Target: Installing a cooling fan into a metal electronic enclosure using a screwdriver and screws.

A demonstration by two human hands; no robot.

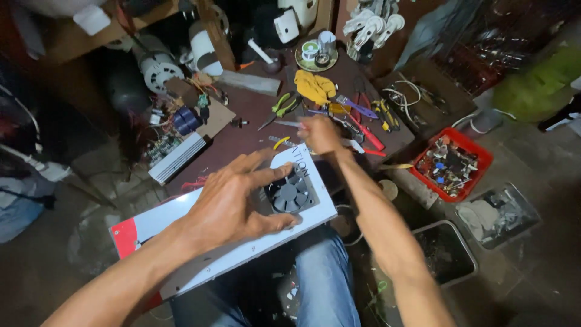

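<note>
White flat panel [242, 242] with a small black fan [289, 192] lies on the lap. The left hand [233, 203] presses it, fingers spread. The right hand [319, 134] is closed over the tools [357, 115]; its grip is unclear.

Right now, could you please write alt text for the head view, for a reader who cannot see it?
A person's left hand presses on a white panel with a small black fan, held on the lap. The right hand reaches over a cluttered workbench toward pliers and screwdrivers; a red tray of parts sits nearby.
</note>
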